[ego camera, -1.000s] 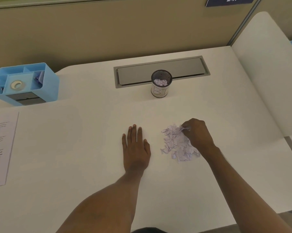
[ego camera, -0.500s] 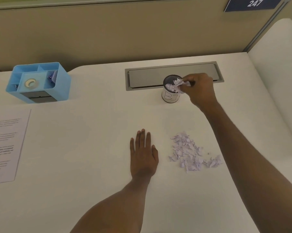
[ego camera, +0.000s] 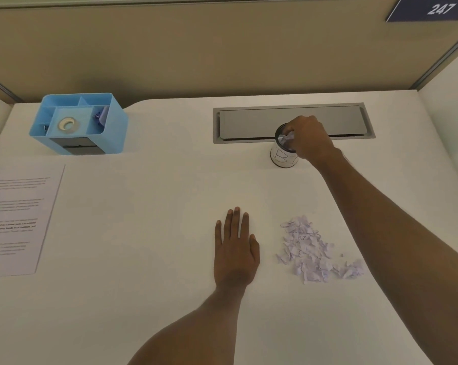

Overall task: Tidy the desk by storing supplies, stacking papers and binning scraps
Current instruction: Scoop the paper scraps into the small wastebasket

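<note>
Scraps [ego camera: 312, 251] heaped on white desk [ego camera: 143, 299], just right of flat, outspread left hand [ego camera: 235, 248]; right hand [ego camera: 308, 138] pinching wad [ego camera: 286, 138] at mouth of bin [ego camera: 283, 158], before grey hatch [ego camera: 249, 122]; blue organiser [ego camera: 112, 133] and sheet [ego camera: 14, 219] left; beige partition [ego camera: 196, 48] behind, sign 247 [ego camera: 433, 9].

Our right hand [ego camera: 308, 138] pinches a wad of scraps [ego camera: 285, 140] at the mouth of the small bin [ego camera: 283, 159]. Our left hand [ego camera: 235, 251] lies flat on the worktop [ego camera: 143, 259], near the pile of torn paper [ego camera: 312, 251]. A printed sheet [ego camera: 17, 219] lies far left.
</note>
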Motion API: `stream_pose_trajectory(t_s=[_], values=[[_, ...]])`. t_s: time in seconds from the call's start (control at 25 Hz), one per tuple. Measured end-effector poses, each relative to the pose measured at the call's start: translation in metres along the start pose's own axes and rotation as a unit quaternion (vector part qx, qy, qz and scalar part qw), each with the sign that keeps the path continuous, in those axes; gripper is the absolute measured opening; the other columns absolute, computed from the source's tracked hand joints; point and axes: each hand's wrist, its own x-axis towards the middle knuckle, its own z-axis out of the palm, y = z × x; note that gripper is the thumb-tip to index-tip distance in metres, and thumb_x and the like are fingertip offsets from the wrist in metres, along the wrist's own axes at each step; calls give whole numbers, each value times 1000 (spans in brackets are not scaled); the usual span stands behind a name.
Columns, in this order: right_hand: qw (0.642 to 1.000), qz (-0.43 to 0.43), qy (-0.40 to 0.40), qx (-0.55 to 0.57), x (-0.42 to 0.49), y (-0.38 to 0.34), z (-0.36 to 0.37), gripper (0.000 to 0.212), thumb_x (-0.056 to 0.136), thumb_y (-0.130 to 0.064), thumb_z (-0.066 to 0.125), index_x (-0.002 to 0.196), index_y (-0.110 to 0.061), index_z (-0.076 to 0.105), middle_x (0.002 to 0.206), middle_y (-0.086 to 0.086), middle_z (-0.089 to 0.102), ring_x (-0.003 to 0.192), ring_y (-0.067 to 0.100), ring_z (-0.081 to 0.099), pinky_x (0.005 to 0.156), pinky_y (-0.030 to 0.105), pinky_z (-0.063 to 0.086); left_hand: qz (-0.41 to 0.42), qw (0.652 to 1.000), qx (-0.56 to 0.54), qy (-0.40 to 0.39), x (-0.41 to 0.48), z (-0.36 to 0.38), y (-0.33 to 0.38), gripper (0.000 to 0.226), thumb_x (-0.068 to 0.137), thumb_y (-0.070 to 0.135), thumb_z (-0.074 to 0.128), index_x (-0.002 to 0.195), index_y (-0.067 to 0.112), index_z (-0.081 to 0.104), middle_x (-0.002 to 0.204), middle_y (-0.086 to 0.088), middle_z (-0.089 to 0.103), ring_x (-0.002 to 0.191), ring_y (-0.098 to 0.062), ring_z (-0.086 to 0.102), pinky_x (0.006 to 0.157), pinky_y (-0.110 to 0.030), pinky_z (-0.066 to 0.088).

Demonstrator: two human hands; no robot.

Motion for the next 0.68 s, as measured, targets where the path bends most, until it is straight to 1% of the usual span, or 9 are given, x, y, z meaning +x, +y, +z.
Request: stream_pose_trajectory(t_s=[0.08, 0.2, 0.24, 0.32, 0.4, 0.48, 0.52, 0.56, 0.68], values=[[1000, -1, 9, -11, 1, -2, -4, 37, 77, -8, 82, 111, -19, 75, 110, 10, 72, 96, 32, 68, 79, 31, 55, 1, 1000, 1, -1, -1, 0, 0, 57, 108, 29, 40, 163, 14, 40, 175, -8, 29, 164, -24, 22, 133, -53, 21], [997, -10, 27, -76, 4, -3, -5, 30, 82, -6, 76, 111, -13, 74, 111, 11, 70, 99, 31, 67, 80, 33, 54, 0, 1000, -2, 0, 0, 0, 0, 57, 108, 29, 40, 163, 13, 40, 175, -8, 30, 164, -24, 22, 133, -53, 20], [995, -12, 8, -102, 3, -5, -4, 33, 82, -6, 77, 114, -11, 72, 113, 12, 69, 101, 32, 66, 80, 34, 54, 0, 1000, -3, 1, 0, 0, 0, 56, 108, 28, 41, 162, 13, 41, 174, -9, 30, 164, -24, 23, 133, -53, 21], [987, -27, -74, -139, 1, -5, 0, 38, 85, -7, 73, 122, -9, 67, 118, 13, 67, 107, 33, 65, 85, 36, 54, 4, 1000, -5, 7, 0, 0, 0, 55, 108, 26, 44, 161, 12, 43, 173, -10, 32, 163, -26, 25, 132, -54, 22], [978, -46, -127, -157, -1, -3, 0, 30, 91, -4, 63, 121, -5, 65, 114, 14, 64, 108, 36, 63, 90, 39, 54, 6, 1000, -7, 9, -1, 0, 0, 55, 108, 26, 45, 160, 11, 44, 173, -11, 33, 163, -26, 27, 131, -55, 24], [979, -53, -102, -166, -1, -3, -3, 25, 90, -5, 66, 115, -4, 65, 110, 12, 61, 103, 36, 64, 81, 37, 53, 4, 1000, -8, 8, -1, -1, 0, 55, 107, 26, 45, 160, 12, 44, 173, -11, 33, 163, -26, 26, 131, -55, 24], [980, -59, -75, -172, 0, -4, -3, 28, 88, -8, 69, 116, -5, 65, 113, 12, 63, 102, 35, 65, 76, 35, 51, 2, 1000, -7, 7, 0, -1, 0, 55, 107, 26, 45, 161, 12, 43, 173, -11, 33, 163, -26, 26, 131, -55, 23], [979, -61, -72, -179, -1, -6, -5, 31, 89, -11, 71, 119, -7, 66, 117, 13, 64, 103, 34, 65, 75, 34, 50, 2, 1000, -5, 5, 0, -1, 0, 55, 108, 26, 44, 161, 12, 43, 173, -10, 33, 163, -26, 26, 132, -54, 23], [982, -34, -112, -149, -12, -8, -12, 38, 90, -7, 68, 128, -11, 64, 126, 13, 62, 110, 34, 64, 86, 35, 52, 1, 1000, -3, -1, -1, 0, 0, 56, 108, 27, 42, 162, 13, 41, 174, -10, 31, 163, -25, 24, 132, -54, 21]])
